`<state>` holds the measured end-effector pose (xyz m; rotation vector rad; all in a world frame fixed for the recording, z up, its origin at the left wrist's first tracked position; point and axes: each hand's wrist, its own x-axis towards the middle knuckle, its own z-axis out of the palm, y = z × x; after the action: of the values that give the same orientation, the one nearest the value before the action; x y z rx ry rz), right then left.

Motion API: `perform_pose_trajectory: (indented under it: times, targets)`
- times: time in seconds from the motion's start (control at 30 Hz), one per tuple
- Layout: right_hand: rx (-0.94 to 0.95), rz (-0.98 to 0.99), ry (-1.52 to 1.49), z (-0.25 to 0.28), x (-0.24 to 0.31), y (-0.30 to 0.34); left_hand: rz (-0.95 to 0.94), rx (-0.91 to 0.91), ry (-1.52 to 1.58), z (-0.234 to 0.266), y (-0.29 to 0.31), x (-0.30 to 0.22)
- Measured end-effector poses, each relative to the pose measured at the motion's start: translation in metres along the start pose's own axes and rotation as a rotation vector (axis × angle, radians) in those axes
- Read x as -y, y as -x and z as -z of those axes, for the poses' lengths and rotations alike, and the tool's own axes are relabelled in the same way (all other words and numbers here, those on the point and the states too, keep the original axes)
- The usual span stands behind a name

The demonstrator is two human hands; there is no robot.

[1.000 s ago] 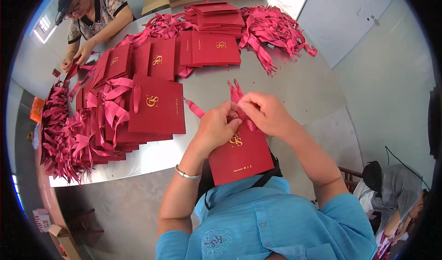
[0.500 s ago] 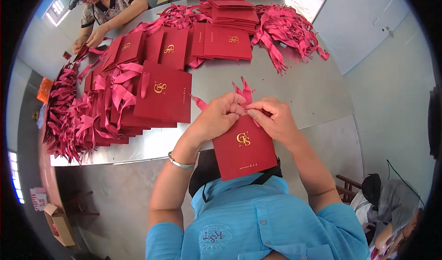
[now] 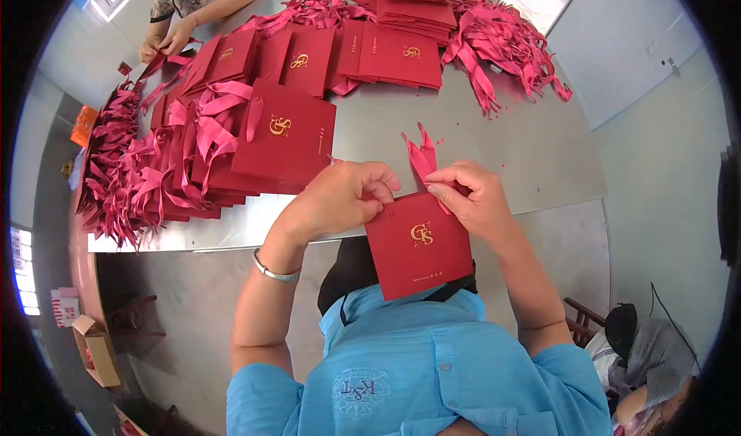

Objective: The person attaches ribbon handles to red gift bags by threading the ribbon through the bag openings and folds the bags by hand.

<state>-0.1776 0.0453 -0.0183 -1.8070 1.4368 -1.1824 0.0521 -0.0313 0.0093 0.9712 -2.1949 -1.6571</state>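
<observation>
Both hands, left hand (image 3: 340,196) and right hand (image 3: 471,198), now pinch the ribbon (image 3: 421,154) at the red bag (image 3: 417,243) top, drawn nearer the bench (image 3: 494,142) front edge.

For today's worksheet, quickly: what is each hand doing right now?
Left hand: closed, pinching the red paper bag's top edge.
Right hand: closed, pinching the pink ribbon.

Bare table (image 3: 494,158) ahead and right of both hands: open passage. Left blocked by bag stack (image 3: 285,139) and ribbon heap (image 3: 123,181). Far edge crowded with bags (image 3: 401,50), ribbons (image 3: 502,46).
</observation>
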Motion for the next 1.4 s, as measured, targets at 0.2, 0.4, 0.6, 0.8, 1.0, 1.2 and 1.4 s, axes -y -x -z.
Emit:
perform_pose_trajectory:
  times: [0.2,0.4,0.6,0.8,1.0,1.2,1.4]
  targets:
    - [0.030,0.028,0.023,0.000,0.006,0.010,0.173,-0.051,0.486,-0.022,0.023,0.008]
    - [-0.038,0.200,0.151,-0.003,0.014,0.017,0.128,-0.150,0.521,-0.043,0.036,0.019]
    - [-0.040,0.479,0.346,-0.017,0.044,0.030,0.111,-0.211,0.461,-0.046,0.039,0.017]
    - [0.018,0.543,0.383,-0.036,0.043,0.039,0.099,-0.240,0.445,-0.047,0.040,0.017]
    - [-0.021,0.580,0.453,-0.040,0.039,0.035,0.087,-0.237,0.444,-0.047,0.040,0.022]
    - [-0.014,0.575,0.416,-0.042,0.039,0.032,0.102,-0.184,0.468,-0.042,0.039,0.021]
    - [-0.037,0.567,0.446,-0.046,0.039,0.031,0.110,-0.174,0.471,-0.042,0.038,0.023]
